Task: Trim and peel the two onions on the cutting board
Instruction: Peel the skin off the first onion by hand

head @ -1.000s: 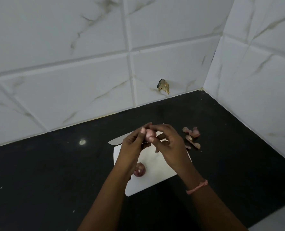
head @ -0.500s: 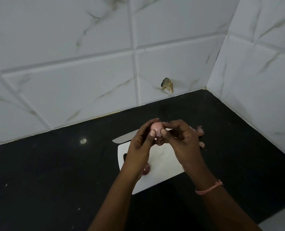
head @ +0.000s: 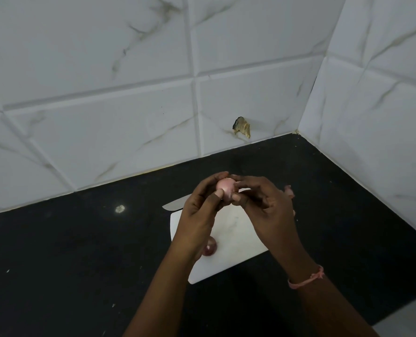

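Both hands are up above the cutting board (head: 238,229), and between them I hold one small onion (head: 225,187). With my left hand (head: 197,215) I grip it from the left side, the thumb pressing on its pink surface, and with my right hand (head: 267,210) I pinch it from the right with the fingertips. It looks pale and smooth, so I judge that most of the dry skin is already off, but I cannot tell if a thin layer remains.

Such a small, smooth bulb can slip out when I pull at the skin. If it slips, it may bounce off the board and roll over the black table (head: 80,251). Pulling too hard could also tear away good flesh with the skin.

A second onion (head: 210,248) lies on the board, near its left edge and partly hidden by my left wrist. It still looks dark red. If I lower that arm carelessly, I may push it off.

Behind my left hand the knife (head: 175,204) lies, its blade tip pointing left past the board. Reaching for it without looking could cut me. Some peel scraps (head: 289,190) lie on the table beyond my right hand.
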The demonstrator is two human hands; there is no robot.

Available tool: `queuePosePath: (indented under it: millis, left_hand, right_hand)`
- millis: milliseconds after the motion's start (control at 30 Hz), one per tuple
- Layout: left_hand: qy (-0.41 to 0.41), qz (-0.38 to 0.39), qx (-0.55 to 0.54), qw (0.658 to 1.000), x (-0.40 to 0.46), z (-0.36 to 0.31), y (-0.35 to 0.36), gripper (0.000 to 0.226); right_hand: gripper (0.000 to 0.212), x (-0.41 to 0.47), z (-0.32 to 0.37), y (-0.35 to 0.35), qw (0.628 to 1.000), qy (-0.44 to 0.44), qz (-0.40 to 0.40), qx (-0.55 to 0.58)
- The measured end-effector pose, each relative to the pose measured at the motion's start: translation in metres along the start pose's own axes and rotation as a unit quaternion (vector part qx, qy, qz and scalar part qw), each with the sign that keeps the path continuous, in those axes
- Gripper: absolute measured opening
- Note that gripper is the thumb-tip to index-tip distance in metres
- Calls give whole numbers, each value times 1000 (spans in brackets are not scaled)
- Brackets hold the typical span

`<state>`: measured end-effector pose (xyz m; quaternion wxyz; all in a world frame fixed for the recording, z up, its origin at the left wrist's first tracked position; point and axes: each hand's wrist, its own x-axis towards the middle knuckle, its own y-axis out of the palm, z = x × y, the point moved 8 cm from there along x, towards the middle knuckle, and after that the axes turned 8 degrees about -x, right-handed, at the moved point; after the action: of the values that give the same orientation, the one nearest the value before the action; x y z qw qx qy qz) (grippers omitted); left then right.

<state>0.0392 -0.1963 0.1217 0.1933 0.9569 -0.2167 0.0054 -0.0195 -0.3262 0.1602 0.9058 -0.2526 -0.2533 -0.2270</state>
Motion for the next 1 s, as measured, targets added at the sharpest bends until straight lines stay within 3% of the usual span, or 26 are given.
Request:
queuePosePath:
  millis: [233,433,800,1000]
  left_hand:
    - [6,-25,10,1000,-3,-5,-3,29]
    - [8,-61,48,997,-1,-6,-8,33]
    - [-17,-70,27,997,0,4,-13,28]
    - [-36,-65,-46,996,5,8,-13,28]
  right_hand:
    - [21,-1,-1,6,994,-22,21,-109]
    - [13,2,-3,4,993,-5,26,-119]
    - [9,14,-5,20,976,-28,111,-186]
    - [11,24,-26,8,973,23,86,-215]
